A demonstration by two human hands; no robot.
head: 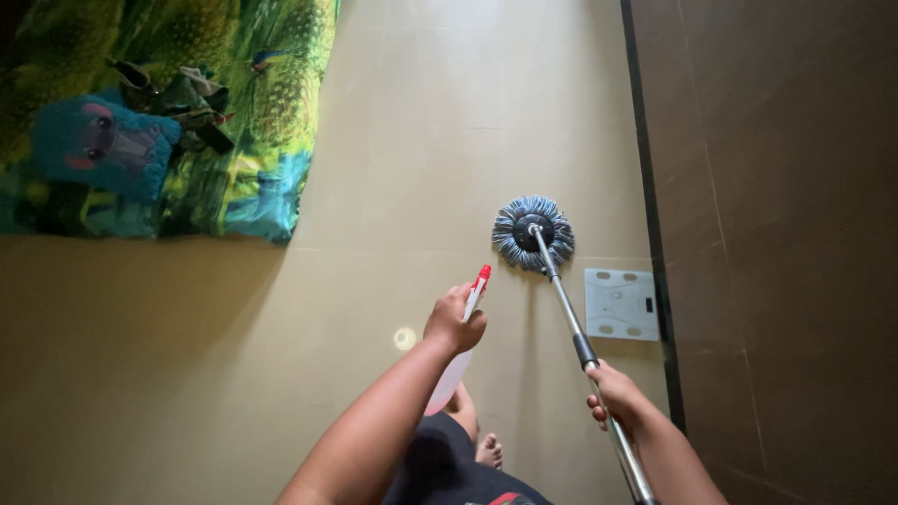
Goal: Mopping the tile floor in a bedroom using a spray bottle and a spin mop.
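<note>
From my feed I see both forearms coming up from the bottom edge of the frame, bare from elbow to wrist, with no sleeves, watch, bracelet or rings that I can make out. The left hand [456,319] sits near the centre of the frame, the right hand [613,393] lower and to the right; neither wears a glove. Between the arms, at the bottom centre, I see dark clothing with a small red patch at its lower edge. Just above it a bare foot [488,450] shows, toes visible, no shoe or sock.
</note>
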